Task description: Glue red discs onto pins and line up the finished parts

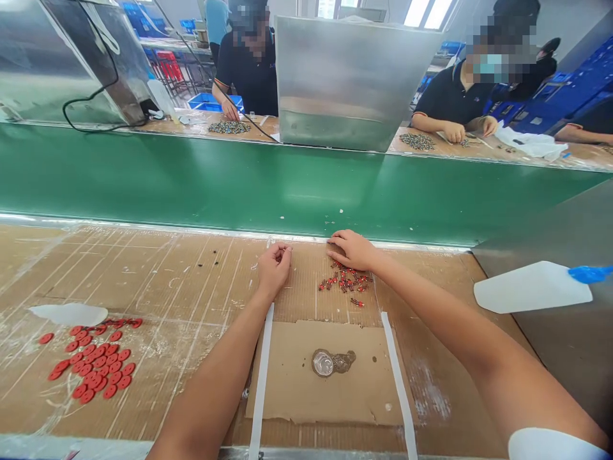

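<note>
A: Where are the red-and-black parts (343, 279)?
B: Against the near side of the right hand (353, 249), its fingers parted.
A: Left hand (274, 267)?
B: Fingers curled; cannot tell whether it holds anything.

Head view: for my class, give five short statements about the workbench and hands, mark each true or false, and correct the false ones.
1. The right hand is at the small red-and-black parts. True.
2. The red discs lie on the picture's right side. False: they lie on its left.
3. White strips run along two sides of the cardboard sheet. True.
4. The left hand touches the red discs. False: it is apart from them.
5. The white bottle has its blue tip toward the picture's right. True.
</note>
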`<move>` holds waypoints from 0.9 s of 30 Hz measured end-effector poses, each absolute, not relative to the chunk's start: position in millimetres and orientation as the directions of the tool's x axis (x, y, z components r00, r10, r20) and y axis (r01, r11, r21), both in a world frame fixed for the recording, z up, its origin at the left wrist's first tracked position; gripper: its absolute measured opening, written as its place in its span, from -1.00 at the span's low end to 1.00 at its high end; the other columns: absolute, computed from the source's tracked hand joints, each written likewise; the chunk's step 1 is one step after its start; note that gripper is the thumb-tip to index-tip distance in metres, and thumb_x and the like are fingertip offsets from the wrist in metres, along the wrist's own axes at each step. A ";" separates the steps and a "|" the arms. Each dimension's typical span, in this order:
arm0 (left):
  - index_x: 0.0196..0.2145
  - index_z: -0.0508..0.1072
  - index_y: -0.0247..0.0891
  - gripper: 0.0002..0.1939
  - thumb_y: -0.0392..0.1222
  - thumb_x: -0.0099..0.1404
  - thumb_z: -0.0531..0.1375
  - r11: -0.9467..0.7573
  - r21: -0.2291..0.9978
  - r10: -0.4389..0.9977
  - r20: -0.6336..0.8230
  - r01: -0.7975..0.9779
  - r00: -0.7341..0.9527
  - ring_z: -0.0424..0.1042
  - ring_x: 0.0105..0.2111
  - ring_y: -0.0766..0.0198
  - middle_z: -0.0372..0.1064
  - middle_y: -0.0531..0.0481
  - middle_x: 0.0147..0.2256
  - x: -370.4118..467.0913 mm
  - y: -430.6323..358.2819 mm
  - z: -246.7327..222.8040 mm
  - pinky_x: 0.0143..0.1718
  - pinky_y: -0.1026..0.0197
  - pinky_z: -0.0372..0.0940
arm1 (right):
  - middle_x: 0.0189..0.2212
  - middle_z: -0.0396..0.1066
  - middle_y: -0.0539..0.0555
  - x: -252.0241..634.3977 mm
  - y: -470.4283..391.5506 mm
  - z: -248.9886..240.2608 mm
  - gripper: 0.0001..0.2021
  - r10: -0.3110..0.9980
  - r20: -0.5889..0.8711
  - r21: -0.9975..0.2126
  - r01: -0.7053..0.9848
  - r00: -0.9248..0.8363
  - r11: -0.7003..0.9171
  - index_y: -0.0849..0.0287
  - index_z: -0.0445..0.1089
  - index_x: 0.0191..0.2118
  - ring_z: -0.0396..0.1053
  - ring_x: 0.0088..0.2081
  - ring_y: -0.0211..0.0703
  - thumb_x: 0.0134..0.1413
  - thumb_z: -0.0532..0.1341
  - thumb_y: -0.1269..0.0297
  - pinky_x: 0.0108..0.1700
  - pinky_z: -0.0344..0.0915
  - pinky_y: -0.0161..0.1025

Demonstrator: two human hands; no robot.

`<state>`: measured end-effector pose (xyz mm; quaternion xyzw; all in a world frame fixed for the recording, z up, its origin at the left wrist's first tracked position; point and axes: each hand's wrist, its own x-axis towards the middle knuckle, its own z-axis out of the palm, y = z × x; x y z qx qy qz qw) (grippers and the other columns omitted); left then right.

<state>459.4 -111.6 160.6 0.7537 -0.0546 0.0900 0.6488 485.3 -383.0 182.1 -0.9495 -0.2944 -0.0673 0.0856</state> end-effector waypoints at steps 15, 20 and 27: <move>-0.31 0.43 -0.27 -0.78 -0.04 0.31 0.15 -0.136 0.968 0.028 0.216 -0.210 0.976 0.22 -0.59 0.36 0.24 0.11 -0.59 459.9 -112.3 161.1 -0.48 0.30 0.13 | 0.28 0.22 0.24 479.4 -415.0 188.6 -0.28 0.327 0.150 -0.364 0.360 0.933 -0.859 0.24 0.01 0.40 0.26 0.23 0.19 0.18 0.13 0.12 0.26 0.23 0.14; -0.32 0.43 -0.27 -0.78 -0.04 0.30 0.16 -0.139 0.966 0.030 0.222 -0.216 0.974 0.22 -0.59 0.37 0.24 0.11 -0.59 460.5 -111.6 160.2 -0.48 0.30 0.12 | 0.25 0.27 0.20 484.0 -428.9 175.3 -0.10 0.392 0.098 -0.426 0.394 0.915 -0.814 0.23 -0.12 0.43 0.24 0.24 0.19 -0.01 0.22 0.21 0.29 0.20 0.18; -0.33 0.43 -0.28 -0.79 -0.07 0.30 0.16 -0.148 0.965 0.027 0.224 -0.218 0.974 0.24 -0.57 0.37 0.25 0.11 -0.59 458.7 -112.4 165.7 -0.46 0.30 0.14 | 0.11 0.40 0.17 468.5 -433.2 177.8 -0.20 0.404 0.232 -0.471 0.465 0.885 -0.750 0.13 0.00 0.38 0.39 0.11 0.08 0.00 0.23 0.28 0.20 0.32 0.08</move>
